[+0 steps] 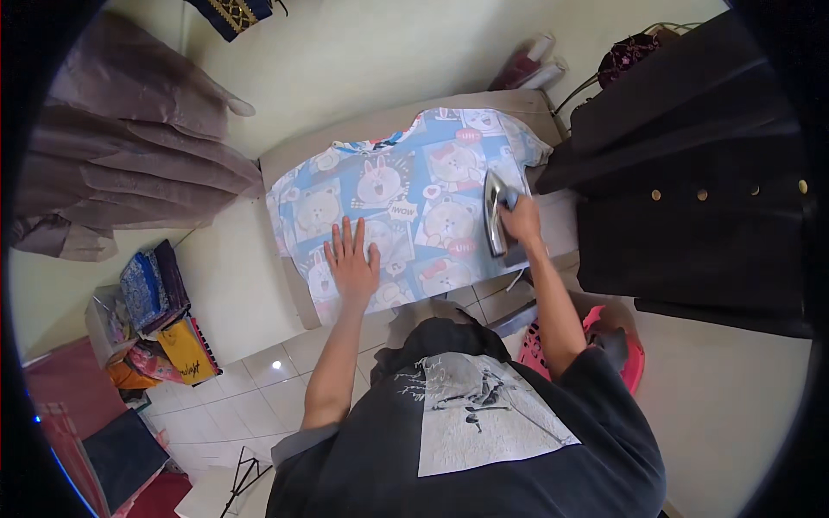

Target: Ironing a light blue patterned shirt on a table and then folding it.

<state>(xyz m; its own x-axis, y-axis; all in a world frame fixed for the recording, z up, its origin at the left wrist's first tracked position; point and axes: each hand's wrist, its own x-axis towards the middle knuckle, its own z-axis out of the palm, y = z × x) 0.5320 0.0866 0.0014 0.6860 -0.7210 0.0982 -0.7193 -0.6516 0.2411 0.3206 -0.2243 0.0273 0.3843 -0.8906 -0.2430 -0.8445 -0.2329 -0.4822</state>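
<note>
We look down on a padded beige worktop (285, 160) standing against a pale wall, and over most of it lies a light-blue garment printed with cartoon bears and rabbits (406, 207), spread flat with a sleeve hanging off the far right corner. To the right of the worktop a black jacket with gold buttons (691, 198) hangs well above the floor. On the left a brown curtain (129, 155) drapes down, and below it a stack of folded cloths (155, 298) sits on a box. A pink laundry basket (626, 354) stands on the tiled floor just beside our right elbow.

Our left hand (352, 259) lies palm down on the near part of the garment — its fingers released and spread wide, pressing the cloth flat. Our right hand (521, 217) is clenched around the handle of a silver iron (494, 211), which rests on the right part of the garment, near its edge.
</note>
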